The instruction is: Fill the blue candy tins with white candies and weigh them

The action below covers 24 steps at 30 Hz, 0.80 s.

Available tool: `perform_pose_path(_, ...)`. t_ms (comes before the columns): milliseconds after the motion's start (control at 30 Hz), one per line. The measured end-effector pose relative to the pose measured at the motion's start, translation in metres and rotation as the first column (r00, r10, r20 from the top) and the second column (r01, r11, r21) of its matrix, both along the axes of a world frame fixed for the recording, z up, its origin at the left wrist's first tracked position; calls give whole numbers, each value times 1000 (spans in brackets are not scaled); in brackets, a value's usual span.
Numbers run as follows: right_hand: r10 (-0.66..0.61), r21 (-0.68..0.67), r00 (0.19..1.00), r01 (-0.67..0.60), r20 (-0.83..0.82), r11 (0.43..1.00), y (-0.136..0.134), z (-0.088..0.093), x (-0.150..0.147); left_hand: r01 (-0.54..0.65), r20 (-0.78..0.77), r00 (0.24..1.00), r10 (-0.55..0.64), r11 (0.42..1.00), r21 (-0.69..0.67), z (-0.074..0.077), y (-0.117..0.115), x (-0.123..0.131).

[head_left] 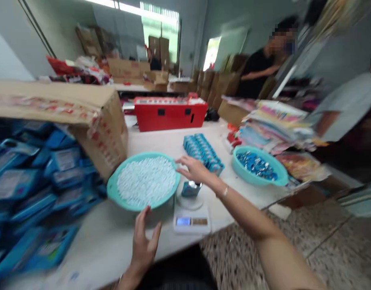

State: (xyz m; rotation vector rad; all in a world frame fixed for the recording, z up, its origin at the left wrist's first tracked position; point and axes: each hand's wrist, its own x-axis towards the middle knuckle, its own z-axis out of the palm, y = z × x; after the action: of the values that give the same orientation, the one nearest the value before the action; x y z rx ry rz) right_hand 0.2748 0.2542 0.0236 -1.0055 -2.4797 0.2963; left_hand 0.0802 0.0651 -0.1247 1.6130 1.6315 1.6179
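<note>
A turquoise basin (113, 189) full of small white pieces (147, 180) stands on the table in front of me. At its near rim is my left hand (145, 237), fingers spread and nothing held. My right hand (191, 167) reaches to the basin's right rim, its fingers apart and slightly curled, with nothing visible in them. Under my right wrist, a small blue box (190, 189) rests on the round plate of a white kitchen scale (191, 225) with a lit display. Behind that hand, several small blue boxes (202, 151) stand in rows.
A cardboard box (113, 133) and many blue packets (37, 189) crowd the left. On the right are a second turquoise basin (282, 179) with blue and silver pieces and a pile of printed bags (273, 121). A red case (170, 114) stands behind; other people are beyond.
</note>
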Motion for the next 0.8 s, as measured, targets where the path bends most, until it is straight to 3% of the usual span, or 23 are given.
perform_pose_path(133,202,-173,960,-170,193,970,19,-26,-84,-147,156,970,184,964,-219,3,-32,-39)
perform_pose_path(300,247,-354,890,-105,382,929,16,-67,-145,-210,289,901,324,909,-361,-12,-69,-67)
perform_pose_path(433,163,-337,903,-22,398,941,2,-80,-154,-216,347,863,367,889,-404,-20,-81,-74)
perform_pose_path(667,161,-379,906,-1,391,925,3,-70,-148,-183,363,868,340,897,-403,-16,-66,-68)
perform_pose_path(733,85,-389,957,31,278,921,8,-65,-147,-168,356,879,319,903,-395,-14,-62,-66)
perform_pose_path(800,-61,-517,997,81,56,852,12,-61,-146,-156,350,886,303,907,-391,-12,-60,-65)
